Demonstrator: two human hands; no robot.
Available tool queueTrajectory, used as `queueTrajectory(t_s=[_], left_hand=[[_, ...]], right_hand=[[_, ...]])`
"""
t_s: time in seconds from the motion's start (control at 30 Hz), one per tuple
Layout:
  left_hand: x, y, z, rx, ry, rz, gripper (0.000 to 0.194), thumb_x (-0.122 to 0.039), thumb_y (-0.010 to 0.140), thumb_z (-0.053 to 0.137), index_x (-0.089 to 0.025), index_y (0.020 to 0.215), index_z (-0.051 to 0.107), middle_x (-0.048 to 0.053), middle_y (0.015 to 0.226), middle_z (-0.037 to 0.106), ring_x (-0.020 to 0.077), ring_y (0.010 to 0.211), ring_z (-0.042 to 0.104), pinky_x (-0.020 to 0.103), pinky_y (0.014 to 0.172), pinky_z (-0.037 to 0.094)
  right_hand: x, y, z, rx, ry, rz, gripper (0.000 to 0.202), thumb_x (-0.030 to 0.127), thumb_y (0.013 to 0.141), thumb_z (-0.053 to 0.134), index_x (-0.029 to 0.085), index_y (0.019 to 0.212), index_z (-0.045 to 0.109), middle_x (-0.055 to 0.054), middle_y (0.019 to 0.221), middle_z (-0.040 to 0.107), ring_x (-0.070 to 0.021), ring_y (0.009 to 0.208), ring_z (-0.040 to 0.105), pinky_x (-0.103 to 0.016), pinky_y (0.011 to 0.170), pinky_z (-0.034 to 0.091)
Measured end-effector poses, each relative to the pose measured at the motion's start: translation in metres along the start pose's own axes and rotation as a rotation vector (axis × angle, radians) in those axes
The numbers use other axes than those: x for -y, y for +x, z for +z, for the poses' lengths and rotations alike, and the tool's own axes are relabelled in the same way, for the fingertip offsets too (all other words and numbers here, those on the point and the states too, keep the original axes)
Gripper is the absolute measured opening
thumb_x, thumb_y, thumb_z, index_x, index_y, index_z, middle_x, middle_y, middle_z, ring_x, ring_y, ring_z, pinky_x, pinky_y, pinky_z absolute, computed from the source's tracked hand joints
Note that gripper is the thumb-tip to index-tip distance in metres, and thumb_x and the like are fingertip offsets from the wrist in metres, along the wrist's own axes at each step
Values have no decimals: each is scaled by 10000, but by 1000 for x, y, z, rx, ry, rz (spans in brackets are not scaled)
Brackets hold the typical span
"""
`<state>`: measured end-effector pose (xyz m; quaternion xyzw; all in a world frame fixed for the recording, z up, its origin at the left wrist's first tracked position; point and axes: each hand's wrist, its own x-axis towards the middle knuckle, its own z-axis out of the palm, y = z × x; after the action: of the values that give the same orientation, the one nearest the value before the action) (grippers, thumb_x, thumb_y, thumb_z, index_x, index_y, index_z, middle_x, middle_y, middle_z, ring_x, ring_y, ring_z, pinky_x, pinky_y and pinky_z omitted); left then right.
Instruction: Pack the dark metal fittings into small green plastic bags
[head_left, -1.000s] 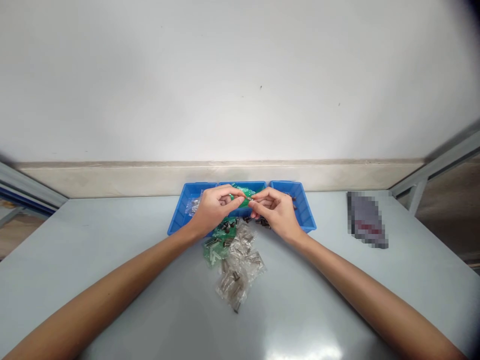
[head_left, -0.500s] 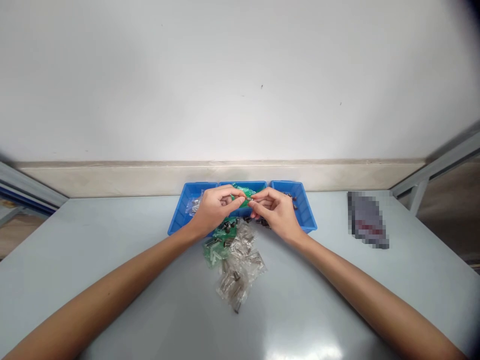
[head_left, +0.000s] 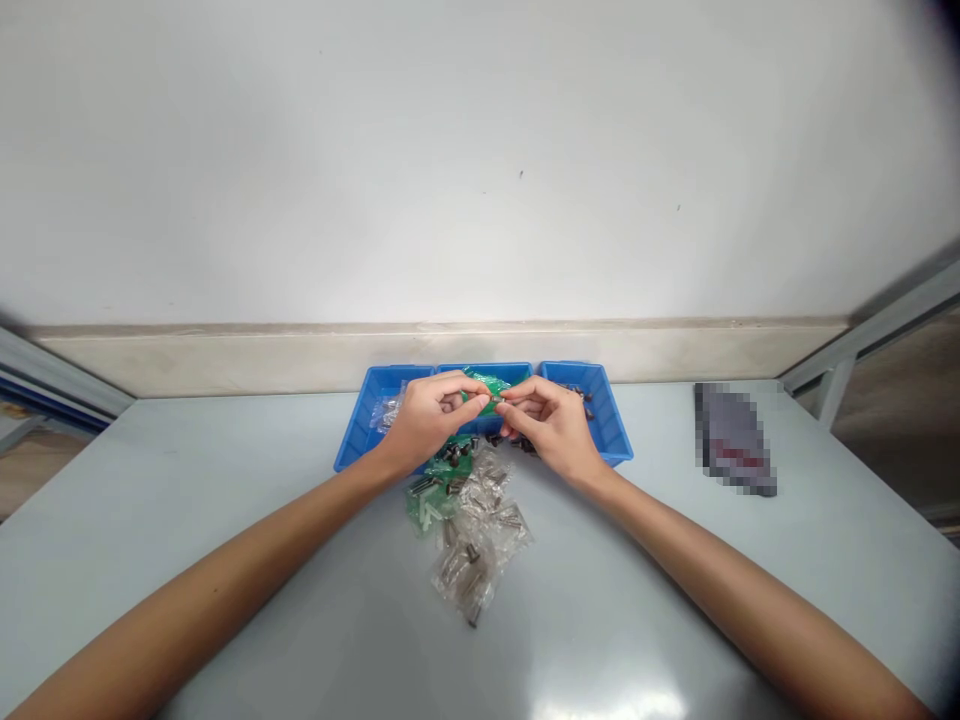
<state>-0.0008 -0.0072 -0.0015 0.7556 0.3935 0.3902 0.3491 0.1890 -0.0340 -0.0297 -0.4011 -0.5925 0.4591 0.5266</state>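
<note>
My left hand (head_left: 439, 412) and my right hand (head_left: 549, 420) meet over the middle blue bin (head_left: 450, 370). Between their fingertips is a small metal piece (head_left: 496, 399), pinched from both sides; its exact shape is too small to make out. Green plastic packaging (head_left: 487, 382) shows in the bin behind the fingers. In front of the bins lie clear bags of metal parts (head_left: 480, 560) and a green bag (head_left: 431, 505), with dark screw-like pieces (head_left: 455, 452) on top.
The left blue bin (head_left: 364, 420) holds clear bags. Brown pieces lie in the right blue bin (head_left: 611, 430). A pixelated dark object (head_left: 735, 440) rests on the grey table (head_left: 300, 620) at the right. Behind stands a pale wall (head_left: 480, 200).
</note>
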Motion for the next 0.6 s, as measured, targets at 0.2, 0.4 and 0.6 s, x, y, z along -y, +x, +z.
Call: queueTrajectory(t_s=[0.2,0.4,0.6], left_hand=[[0,0,0,-2,6,12,192,-309,883,636,-144,850,729,35,790,661,87,530,496,211,481,397],[-1,0,0,5,32,20,195,-305,889,628,-146,851,734,31,782,658,91,537,500,216,497,395],[-1,1,0,-6,64,59,202,-304,888,620,-147,831,733,28,755,654,92,529,492,216,495,383]], right_hand=[[1,0,0,-2,21,16,222,396,823,743,207,888,648,-5,656,685,-182,592,672,-305,575,544],[1,0,0,2,20,16,205,385,825,743,213,878,643,-7,657,687,-185,592,671,-304,576,541],[2,0,0,4,11,24,229,403,815,748,210,875,639,-5,644,681,-193,592,672,-310,574,543]])
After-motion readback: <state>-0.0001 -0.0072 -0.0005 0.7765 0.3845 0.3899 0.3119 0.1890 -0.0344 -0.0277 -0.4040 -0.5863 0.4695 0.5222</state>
